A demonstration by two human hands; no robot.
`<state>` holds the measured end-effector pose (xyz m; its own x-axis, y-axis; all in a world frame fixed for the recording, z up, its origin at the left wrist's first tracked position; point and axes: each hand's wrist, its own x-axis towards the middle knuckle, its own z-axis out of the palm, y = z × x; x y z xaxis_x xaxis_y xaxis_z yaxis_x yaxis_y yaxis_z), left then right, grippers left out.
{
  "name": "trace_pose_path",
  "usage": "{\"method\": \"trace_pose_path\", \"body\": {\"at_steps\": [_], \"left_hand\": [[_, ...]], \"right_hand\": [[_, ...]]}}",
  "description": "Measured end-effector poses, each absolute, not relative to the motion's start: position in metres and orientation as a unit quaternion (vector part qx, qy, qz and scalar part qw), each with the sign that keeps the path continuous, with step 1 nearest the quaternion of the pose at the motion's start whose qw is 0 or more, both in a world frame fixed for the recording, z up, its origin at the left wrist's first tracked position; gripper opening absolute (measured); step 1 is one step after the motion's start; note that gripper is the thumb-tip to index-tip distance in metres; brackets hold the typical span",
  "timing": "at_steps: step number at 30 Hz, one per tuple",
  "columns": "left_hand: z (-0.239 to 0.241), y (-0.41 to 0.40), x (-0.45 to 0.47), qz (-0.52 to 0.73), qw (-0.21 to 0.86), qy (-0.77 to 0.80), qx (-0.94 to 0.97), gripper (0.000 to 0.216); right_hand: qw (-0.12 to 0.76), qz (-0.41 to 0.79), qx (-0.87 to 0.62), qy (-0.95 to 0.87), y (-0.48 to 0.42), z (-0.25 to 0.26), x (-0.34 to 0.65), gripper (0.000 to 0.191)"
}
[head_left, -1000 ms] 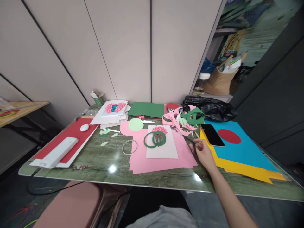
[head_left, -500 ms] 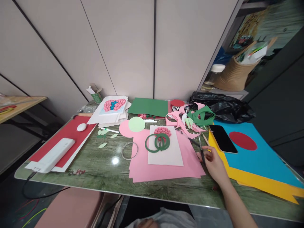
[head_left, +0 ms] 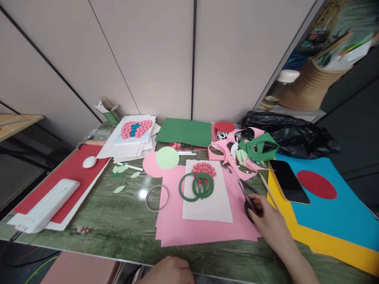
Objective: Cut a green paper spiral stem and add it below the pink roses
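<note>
My right hand point(head_left: 268, 221) is closed on the scissors point(head_left: 251, 206), whose black handles sit at its fingers. The blades point up and left over the right side of the pink sheets point(head_left: 204, 232). A white sheet point(head_left: 220, 209) lies on these, bearing a cluster of pink paper balls point(head_left: 204, 169) and green paper rings point(head_left: 182, 190) that overlap. A dark pen-like tool point(head_left: 248, 186) lies just beyond the scissors. At the table's front edge is my left hand point(head_left: 168, 270), back upward, its fingers hidden.
A phone point(head_left: 288, 181) and a red disc point(head_left: 316, 184) rest on blue paper point(head_left: 340, 209) at the right. Paper scraps point(head_left: 233, 157) and a black plastic bag point(head_left: 299, 132) lie behind. A round ring point(head_left: 147, 197), leaf cut-outs point(head_left: 119, 189) and a white device point(head_left: 49, 203) are at the left.
My left hand has risen from below to the table's front edge. My right hand keeps the scissors, now turned so that the handle loops show more. The view has shifted closer.
</note>
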<state>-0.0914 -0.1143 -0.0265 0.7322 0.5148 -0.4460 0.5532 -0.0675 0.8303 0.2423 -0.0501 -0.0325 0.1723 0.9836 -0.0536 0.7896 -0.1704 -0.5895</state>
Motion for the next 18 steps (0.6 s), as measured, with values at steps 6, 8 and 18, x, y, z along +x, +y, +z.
{"method": "trace_pose_path", "body": {"at_steps": [6,8,18], "left_hand": [[0.029,-0.075,-0.083,0.129,0.537,0.509,0.660,0.023],[0.035,-0.058,-0.065,0.206,0.463,0.571,0.646,0.029],[0.001,0.019,-0.018,0.313,0.410,0.611,0.601,0.014]], "right_hand": [[0.117,0.101,-0.716,-0.680,-0.035,-0.033,0.249,0.029],[0.064,0.099,-0.707,-0.697,-0.029,-0.026,0.249,0.032],[0.021,0.200,-0.711,-0.674,-0.009,0.019,0.241,0.037]]}}
